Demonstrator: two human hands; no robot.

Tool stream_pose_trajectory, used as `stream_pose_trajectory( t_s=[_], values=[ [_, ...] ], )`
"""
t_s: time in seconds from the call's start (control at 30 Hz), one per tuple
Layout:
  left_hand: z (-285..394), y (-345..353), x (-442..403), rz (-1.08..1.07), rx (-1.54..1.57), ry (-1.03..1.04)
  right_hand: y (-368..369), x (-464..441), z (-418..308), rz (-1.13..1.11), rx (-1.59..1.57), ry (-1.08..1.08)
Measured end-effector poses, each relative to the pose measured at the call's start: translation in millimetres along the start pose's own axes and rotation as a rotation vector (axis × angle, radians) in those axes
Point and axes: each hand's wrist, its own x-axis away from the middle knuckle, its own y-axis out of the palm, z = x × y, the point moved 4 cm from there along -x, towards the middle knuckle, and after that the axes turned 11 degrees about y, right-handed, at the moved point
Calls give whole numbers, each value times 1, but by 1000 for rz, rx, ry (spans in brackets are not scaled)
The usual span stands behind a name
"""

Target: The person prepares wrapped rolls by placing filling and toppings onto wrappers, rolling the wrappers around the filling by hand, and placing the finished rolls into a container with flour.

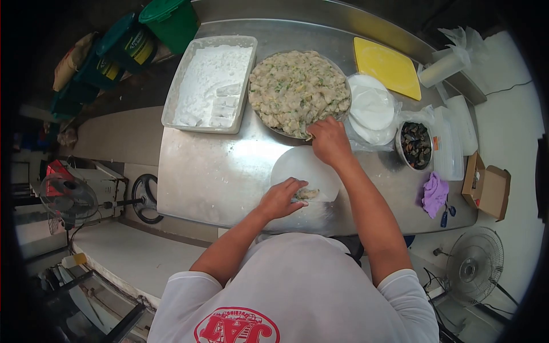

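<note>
A large round metal bowl (275, 135) is heaped with a pale minced filling (300, 88) flecked with green. My right hand (330, 140) is at the bowl's near right edge, its fingers closed together on some of the filling. Closer to me, a thin translucent round wrapper (291, 166) lies flat on the steel table. My left hand (281, 199) rests over its left part with fingers curled round a small lump of filling (307, 194); its palm side is hidden.
On the steel table (194, 171) stand a tub of white powder (194, 80) with small pieces in it, stacked white wrappers (370, 108), a yellow board (388, 66), a bowl of dark mussels (416, 146), clear containers (449, 146) and a purple cloth (436, 194). An open cardboard box (492, 188) sits at the right edge.
</note>
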Motion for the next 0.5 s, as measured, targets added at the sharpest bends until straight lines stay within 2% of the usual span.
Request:
stream_pose_trajectory(
  t_s=[0.07,0.1,0.17,0.3,0.37,0.5],
  values=[
    [0,-1,-2,-4,-2,13,-1,-2,4,-139,-38,-11],
    [-1,-1,-2,6,0,22,0,-2,1,-135,-37,-12],
    [-3,0,-1,18,4,27,-5,5,-12,108,-204,-97],
    [-1,-1,-1,14,14,16,3,11,-29,69,-135,-102],
    [-1,0,-1,-10,18,-3,11,11,-25,-66,-77,-86],
    [-3,-1,-1,13,8,23,-3,2,-32,-193,-2,-14]
  ],
)
